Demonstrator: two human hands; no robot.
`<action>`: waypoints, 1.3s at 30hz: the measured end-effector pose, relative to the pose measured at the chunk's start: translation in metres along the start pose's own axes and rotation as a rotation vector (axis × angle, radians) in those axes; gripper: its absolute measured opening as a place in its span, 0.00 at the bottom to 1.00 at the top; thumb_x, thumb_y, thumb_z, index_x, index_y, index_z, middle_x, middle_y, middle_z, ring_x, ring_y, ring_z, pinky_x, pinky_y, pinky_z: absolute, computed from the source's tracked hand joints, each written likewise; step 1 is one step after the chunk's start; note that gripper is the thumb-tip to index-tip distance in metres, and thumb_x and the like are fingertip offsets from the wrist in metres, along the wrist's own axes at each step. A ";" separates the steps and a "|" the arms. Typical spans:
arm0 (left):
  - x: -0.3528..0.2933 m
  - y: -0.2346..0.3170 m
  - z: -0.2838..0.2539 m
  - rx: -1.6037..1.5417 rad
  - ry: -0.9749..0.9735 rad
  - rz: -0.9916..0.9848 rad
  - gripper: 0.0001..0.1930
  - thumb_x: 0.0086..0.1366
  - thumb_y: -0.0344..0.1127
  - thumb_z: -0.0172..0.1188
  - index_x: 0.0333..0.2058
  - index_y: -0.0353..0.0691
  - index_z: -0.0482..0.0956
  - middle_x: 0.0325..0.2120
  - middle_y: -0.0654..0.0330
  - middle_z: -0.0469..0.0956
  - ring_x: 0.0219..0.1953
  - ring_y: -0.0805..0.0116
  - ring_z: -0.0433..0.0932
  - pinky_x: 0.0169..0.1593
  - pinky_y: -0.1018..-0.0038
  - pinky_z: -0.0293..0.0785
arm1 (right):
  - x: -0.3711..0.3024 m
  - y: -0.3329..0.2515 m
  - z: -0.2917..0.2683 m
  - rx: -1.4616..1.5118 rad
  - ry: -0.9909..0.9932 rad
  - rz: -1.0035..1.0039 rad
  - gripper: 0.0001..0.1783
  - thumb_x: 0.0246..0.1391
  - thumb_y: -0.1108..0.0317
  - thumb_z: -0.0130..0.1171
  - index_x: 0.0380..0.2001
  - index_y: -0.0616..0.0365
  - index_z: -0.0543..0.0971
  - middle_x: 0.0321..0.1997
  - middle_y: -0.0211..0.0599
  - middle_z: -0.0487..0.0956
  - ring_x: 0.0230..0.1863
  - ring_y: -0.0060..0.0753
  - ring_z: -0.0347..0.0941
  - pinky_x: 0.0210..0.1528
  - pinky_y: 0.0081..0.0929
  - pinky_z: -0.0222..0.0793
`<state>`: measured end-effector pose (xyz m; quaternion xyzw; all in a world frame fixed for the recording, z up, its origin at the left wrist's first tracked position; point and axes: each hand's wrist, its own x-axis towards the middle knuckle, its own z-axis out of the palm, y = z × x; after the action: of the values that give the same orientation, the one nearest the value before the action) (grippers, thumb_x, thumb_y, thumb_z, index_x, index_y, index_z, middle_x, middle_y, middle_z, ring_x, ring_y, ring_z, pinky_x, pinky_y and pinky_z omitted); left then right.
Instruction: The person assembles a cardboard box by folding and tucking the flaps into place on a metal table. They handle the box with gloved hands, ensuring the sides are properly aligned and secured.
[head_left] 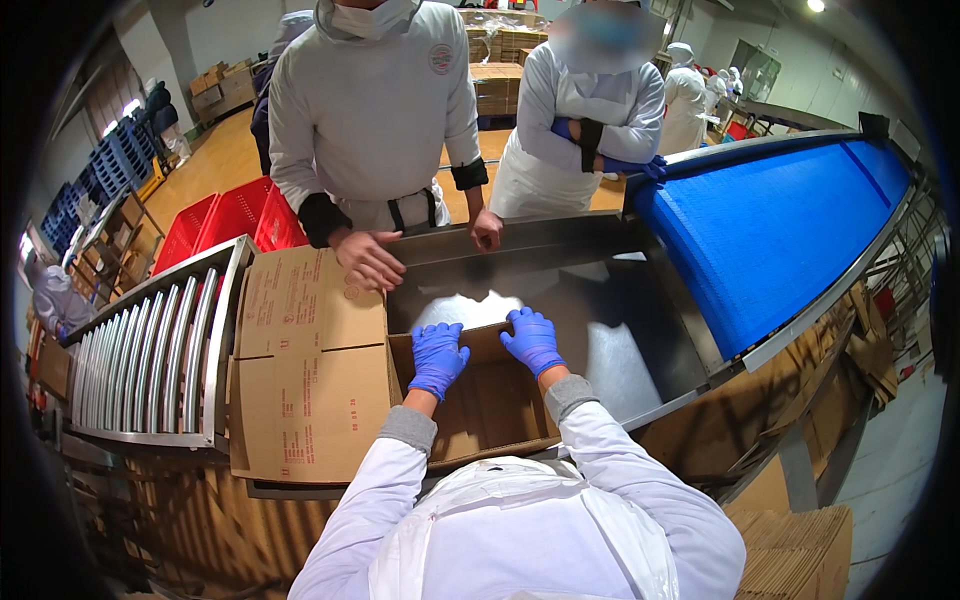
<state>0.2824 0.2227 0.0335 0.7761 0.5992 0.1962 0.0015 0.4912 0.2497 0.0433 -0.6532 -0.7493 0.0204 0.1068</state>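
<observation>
At the steel bench (620, 300), we've an open cardboard box (482, 400) directly before us, long axis unclear, extending back twd us from our L hand (438, 357) & R hand (532, 342), both approx. equally near & gripping its far rim.

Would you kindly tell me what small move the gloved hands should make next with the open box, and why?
Perhaps the left hand and right hand should gently square up the far edge of the open cardboard box: both hold that edge, spaced apart, and the visible inside shows only bare cardboard.
</observation>
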 end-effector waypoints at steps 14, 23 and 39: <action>0.000 0.000 0.002 0.005 0.003 -0.009 0.23 0.52 0.47 0.68 0.47 0.50 0.80 0.38 0.60 0.78 0.46 0.60 0.75 0.57 0.58 0.60 | -0.001 -0.001 0.000 0.009 -0.002 0.004 0.21 0.48 0.51 0.64 0.44 0.47 0.79 0.45 0.39 0.76 0.47 0.45 0.75 0.50 0.44 0.71; -0.001 0.002 -0.001 -0.011 0.008 -0.008 0.23 0.52 0.47 0.68 0.47 0.50 0.80 0.38 0.60 0.78 0.46 0.60 0.75 0.56 0.57 0.60 | -0.001 0.001 0.002 0.002 0.046 -0.019 0.20 0.48 0.51 0.64 0.41 0.48 0.78 0.44 0.38 0.77 0.45 0.45 0.76 0.46 0.45 0.71; -0.001 0.004 0.000 0.002 0.007 -0.018 0.23 0.52 0.47 0.68 0.48 0.50 0.80 0.39 0.59 0.78 0.47 0.59 0.75 0.59 0.56 0.59 | -0.001 0.000 -0.003 0.025 -0.011 0.013 0.20 0.49 0.51 0.64 0.43 0.47 0.79 0.45 0.38 0.76 0.48 0.45 0.75 0.50 0.43 0.71</action>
<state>0.2858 0.2211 0.0341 0.7700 0.6065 0.1982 0.0005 0.4919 0.2487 0.0463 -0.6567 -0.7452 0.0340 0.1105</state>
